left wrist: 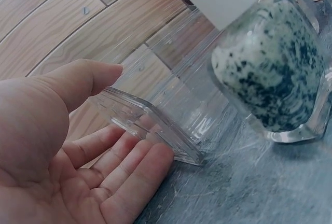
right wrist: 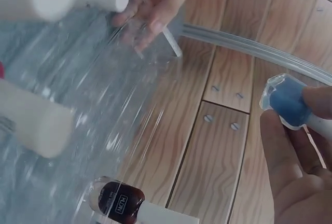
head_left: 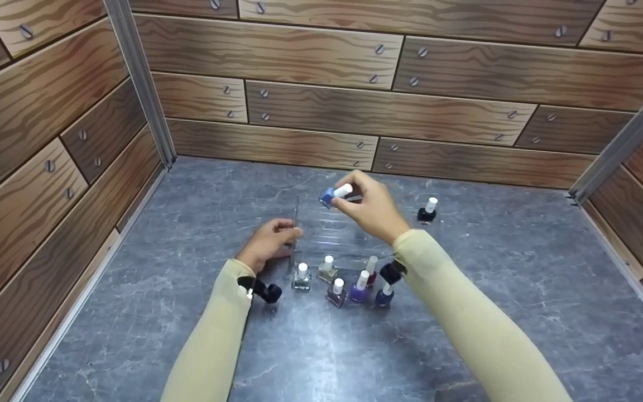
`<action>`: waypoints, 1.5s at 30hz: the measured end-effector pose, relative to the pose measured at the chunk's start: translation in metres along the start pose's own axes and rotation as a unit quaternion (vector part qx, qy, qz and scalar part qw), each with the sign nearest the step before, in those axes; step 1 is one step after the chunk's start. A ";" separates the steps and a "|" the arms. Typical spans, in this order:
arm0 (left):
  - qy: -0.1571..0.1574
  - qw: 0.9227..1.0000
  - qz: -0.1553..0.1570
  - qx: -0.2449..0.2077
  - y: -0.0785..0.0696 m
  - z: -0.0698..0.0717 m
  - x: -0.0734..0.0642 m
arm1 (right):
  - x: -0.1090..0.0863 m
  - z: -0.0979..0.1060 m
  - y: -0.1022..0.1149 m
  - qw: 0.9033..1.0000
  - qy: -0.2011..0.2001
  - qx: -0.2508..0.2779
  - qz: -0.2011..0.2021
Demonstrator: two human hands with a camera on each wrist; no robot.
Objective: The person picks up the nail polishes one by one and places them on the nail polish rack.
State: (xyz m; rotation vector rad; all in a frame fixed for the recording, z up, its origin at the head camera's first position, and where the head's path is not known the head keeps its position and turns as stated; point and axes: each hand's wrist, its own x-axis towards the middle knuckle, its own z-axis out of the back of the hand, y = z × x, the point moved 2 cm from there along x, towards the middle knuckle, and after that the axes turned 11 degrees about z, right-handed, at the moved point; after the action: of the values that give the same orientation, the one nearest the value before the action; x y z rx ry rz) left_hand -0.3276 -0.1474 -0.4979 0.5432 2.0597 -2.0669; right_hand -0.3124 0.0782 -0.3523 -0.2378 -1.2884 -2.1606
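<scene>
A nail polish bottle (head_left: 327, 196) with blue polish and a white cap is pinched in my right hand (head_left: 374, 209), raised over the far part of a clear plastic tiered rack (head_left: 332, 237). The right wrist view shows the thumb and fingertips around the bottle, its blue glass base (right wrist: 288, 102) facing outward. My left hand (head_left: 270, 243) holds the rack's left side. In the left wrist view its thumb lies at the top of the clear side panel (left wrist: 150, 120), with the other fingers against the panel lower down. A speckled white-and-dark bottle (left wrist: 272, 66) stands close to that hand.
Several nail polish bottles stand near the rack's front, among them a speckled one (head_left: 302, 279), a purple one (head_left: 359, 293) and a dark blue one (head_left: 384, 297). A black bottle (head_left: 426, 213) stands to the right. Wood-patterned walls (head_left: 321, 100) enclose the grey marbled table (head_left: 148, 312).
</scene>
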 end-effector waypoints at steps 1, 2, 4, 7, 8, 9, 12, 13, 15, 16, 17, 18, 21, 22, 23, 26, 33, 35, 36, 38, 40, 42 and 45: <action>-0.001 1.000 0.001 0.001 0.000 0.000 0.000 | 0.004 -0.002 -0.001 1.000 0.008 -0.010 -0.005; -0.001 1.000 0.003 0.000 0.000 0.000 0.001 | 0.008 -0.004 -0.003 1.000 0.017 -0.021 -0.010; -0.003 1.000 0.004 0.000 0.000 0.000 0.001 | 0.015 -0.007 -0.008 0.998 0.034 -0.041 -0.020; -0.006 1.000 0.003 -0.002 0.001 0.002 0.001 | 0.024 -0.012 -0.015 0.994 0.064 -0.091 -0.020; -0.008 1.000 0.003 -0.003 0.001 0.003 0.001 | 0.027 -0.013 -0.017 0.990 0.077 -0.115 -0.010; -0.008 1.000 0.002 -0.005 0.002 0.003 0.001 | 0.030 -0.015 -0.019 0.986 0.089 -0.142 0.003; -0.006 1.000 0.000 -0.013 0.002 0.003 0.001 | 0.035 -0.021 -0.022 0.965 0.120 -0.230 0.042; -0.004 1.000 -0.001 -0.016 0.002 0.002 0.002 | 0.037 -0.022 -0.023 0.957 0.128 -0.255 0.052; 0.000 1.000 -0.004 -0.019 0.003 0.000 0.003 | 0.040 -0.025 -0.025 0.945 0.142 -0.288 0.056; 0.001 1.000 -0.005 -0.018 0.003 -0.001 0.004 | 0.041 -0.026 -0.026 0.942 0.148 -0.296 0.053; 0.002 1.000 -0.006 -0.017 0.004 -0.002 0.004 | 0.042 -0.028 -0.027 0.940 0.152 -0.302 0.050; 0.004 1.000 -0.006 -0.015 0.004 -0.002 0.004 | 0.044 -0.029 -0.029 0.939 0.156 -0.304 0.043; 0.008 1.000 -0.008 -0.012 0.003 -0.002 0.005 | 0.048 -0.032 -0.033 0.938 0.162 -0.304 0.024; 0.008 1.000 -0.010 -0.011 0.003 -0.002 0.005 | 0.050 -0.034 -0.034 0.939 0.164 -0.302 0.018; 0.007 1.000 -0.011 -0.012 0.002 -0.001 0.005 | 0.052 -0.035 -0.035 0.939 0.164 -0.302 0.014; 0.004 1.000 -0.014 -0.015 0.002 0.000 0.005 | 0.055 -0.040 -0.038 0.940 0.163 -0.301 0.011; 0.004 1.000 -0.015 -0.017 0.003 0.002 0.005 | 0.059 -0.051 -0.045 0.938 0.189 -0.291 0.011; 0.005 1.000 -0.016 -0.019 0.004 0.001 0.004 | 0.059 -0.054 -0.046 0.938 0.200 -0.283 0.004; 0.005 1.000 -0.016 -0.019 0.004 0.001 0.004 | 0.060 -0.056 -0.046 0.938 0.205 -0.279 0.001; 0.007 1.000 -0.018 -0.021 0.004 0.001 0.004 | 0.061 -0.058 -0.047 0.939 0.209 -0.273 -0.003; 0.008 1.000 -0.016 -0.021 0.004 0.001 0.004 | 0.062 -0.060 -0.047 0.939 0.212 -0.272 -0.005; 0.007 1.000 -0.013 -0.021 0.004 0.001 0.005 | 0.064 -0.062 -0.048 0.938 0.212 -0.273 -0.006; 0.003 1.000 -0.011 -0.018 0.004 0.002 0.006 | 0.068 -0.064 -0.048 0.938 0.214 -0.274 0.002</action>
State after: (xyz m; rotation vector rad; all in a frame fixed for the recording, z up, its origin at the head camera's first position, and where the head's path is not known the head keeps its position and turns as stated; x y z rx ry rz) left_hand -0.3323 -0.1488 -0.5038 0.5248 2.1118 -2.0371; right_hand -0.3848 0.0127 -0.3910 0.0169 -0.4317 -2.3561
